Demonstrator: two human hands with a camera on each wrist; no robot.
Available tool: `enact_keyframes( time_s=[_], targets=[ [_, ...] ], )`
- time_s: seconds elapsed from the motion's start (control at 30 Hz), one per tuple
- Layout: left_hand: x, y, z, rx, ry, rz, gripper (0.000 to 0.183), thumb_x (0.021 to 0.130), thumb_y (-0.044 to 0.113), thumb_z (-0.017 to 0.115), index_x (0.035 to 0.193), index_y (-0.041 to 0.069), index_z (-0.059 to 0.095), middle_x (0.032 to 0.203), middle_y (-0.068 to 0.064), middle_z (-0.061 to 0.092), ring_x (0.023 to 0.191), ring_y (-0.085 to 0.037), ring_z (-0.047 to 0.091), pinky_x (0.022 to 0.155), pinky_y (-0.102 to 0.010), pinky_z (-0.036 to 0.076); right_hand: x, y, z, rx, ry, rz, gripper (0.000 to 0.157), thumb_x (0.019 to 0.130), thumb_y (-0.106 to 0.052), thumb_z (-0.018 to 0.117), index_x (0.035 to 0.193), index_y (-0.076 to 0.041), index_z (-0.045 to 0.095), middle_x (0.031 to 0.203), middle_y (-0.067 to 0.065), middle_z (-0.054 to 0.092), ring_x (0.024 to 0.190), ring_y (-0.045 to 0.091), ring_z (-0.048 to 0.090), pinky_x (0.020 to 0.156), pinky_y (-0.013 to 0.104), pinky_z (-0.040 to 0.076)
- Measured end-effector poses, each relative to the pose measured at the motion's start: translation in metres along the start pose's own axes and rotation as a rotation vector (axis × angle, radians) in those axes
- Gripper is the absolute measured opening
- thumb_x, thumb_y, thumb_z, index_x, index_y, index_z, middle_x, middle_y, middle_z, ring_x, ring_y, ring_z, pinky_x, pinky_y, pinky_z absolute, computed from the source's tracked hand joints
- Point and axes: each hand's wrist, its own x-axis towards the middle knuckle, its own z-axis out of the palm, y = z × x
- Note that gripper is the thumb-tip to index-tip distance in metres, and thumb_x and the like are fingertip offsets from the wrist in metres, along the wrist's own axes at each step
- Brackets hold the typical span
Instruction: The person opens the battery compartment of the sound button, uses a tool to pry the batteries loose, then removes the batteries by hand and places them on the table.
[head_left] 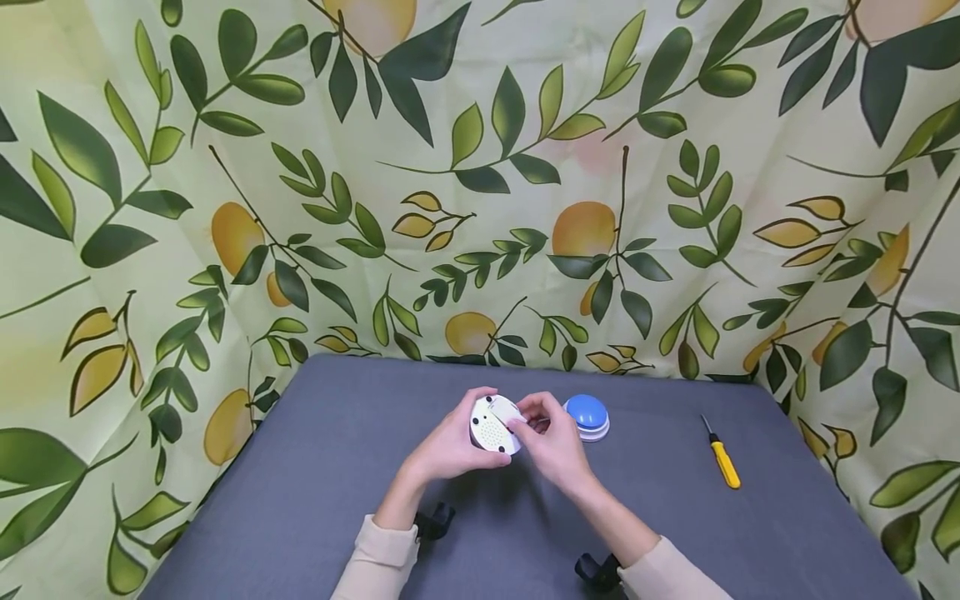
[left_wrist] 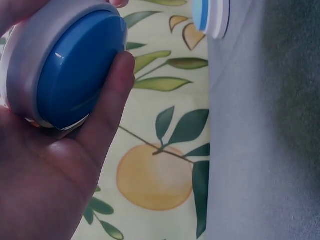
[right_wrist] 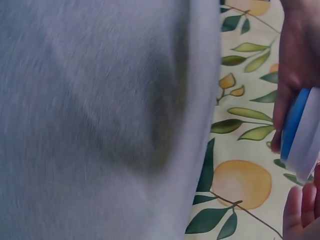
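My left hand (head_left: pixel 453 437) grips a round push-button light (head_left: pixel 491 433) by its rim, tilted so that its white underside faces me, with small dark feet and a patch of tiny holes. Its blue dome (left_wrist: pixel 82 67) shows in the left wrist view, the fingers curled round the pale ring. My right hand (head_left: pixel 555 442) pinches a smooth white battery cover (head_left: pixel 506 409) between thumb and fingers at the underside's right edge. Part of this cover is hidden by the thumb. In the right wrist view the curled right fingers (right_wrist: pixel 301 205) are just below the light.
A second blue-domed push-button light (head_left: pixel 587 415) sits dome up on the grey table (head_left: pixel 360 417), just beyond my right hand. Farther right lies a screwdriver (head_left: pixel 723 458) with a yellow handle. A leaf-and-fruit patterned cloth (head_left: pixel 480 250) hangs behind the table and at its sides.
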Motion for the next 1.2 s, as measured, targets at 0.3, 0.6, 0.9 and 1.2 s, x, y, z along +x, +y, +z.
enact_keyframes(
  time_s=[0.3, 0.6, 0.9, 1.2],
  targets=[
    [0.001, -0.01, -0.008, -0.021, 0.021, -0.007, 0.093, 0.071, 0.019, 0.092, 0.147, 0.013, 0.039, 0.121, -0.007, 0.06, 0.105, -0.02, 0.057, 0.093, -0.038, 0.045, 0.02, 0.008, -0.009, 0.071, -0.136, -0.006, 0.019, 0.088, -0.001, 0.077, 0.105, -0.003, 0.068, 0.086, 0.008, 0.064, 0.074, 0.018, 0.058, 0.065, 0.024, 0.048],
    [0.0, -0.013, -0.015, -0.053, 0.033, -0.03, 0.094, 0.072, 0.014, 0.091, 0.149, 0.014, 0.038, 0.126, -0.008, 0.061, 0.106, -0.019, 0.057, 0.093, -0.037, 0.043, 0.034, 0.008, -0.016, 0.035, -0.226, -0.019, 0.016, 0.092, -0.003, 0.073, 0.107, -0.004, 0.069, 0.083, 0.007, 0.063, 0.069, 0.017, 0.057, 0.059, 0.024, 0.046],
    [0.0, -0.018, -0.018, -0.034, 0.051, -0.052, 0.092, 0.071, 0.015, 0.091, 0.148, 0.015, 0.039, 0.12, -0.006, 0.063, 0.103, -0.018, 0.058, 0.092, -0.037, 0.044, 0.05, 0.018, -0.018, 0.032, -0.231, -0.025, 0.015, 0.093, 0.0, 0.071, 0.108, -0.002, 0.068, 0.087, 0.012, 0.064, 0.071, 0.022, 0.057, 0.062, 0.025, 0.047],
    [-0.001, -0.019, -0.019, -0.002, 0.06, -0.056, 0.092, 0.069, 0.019, 0.092, 0.146, 0.018, 0.041, 0.115, -0.005, 0.063, 0.101, -0.018, 0.058, 0.091, -0.039, 0.044, 0.066, 0.033, -0.017, 0.032, -0.16, 0.013, 0.013, 0.094, 0.003, 0.068, 0.106, -0.001, 0.067, 0.082, 0.011, 0.061, 0.069, 0.022, 0.056, 0.06, 0.025, 0.046]
  ],
)
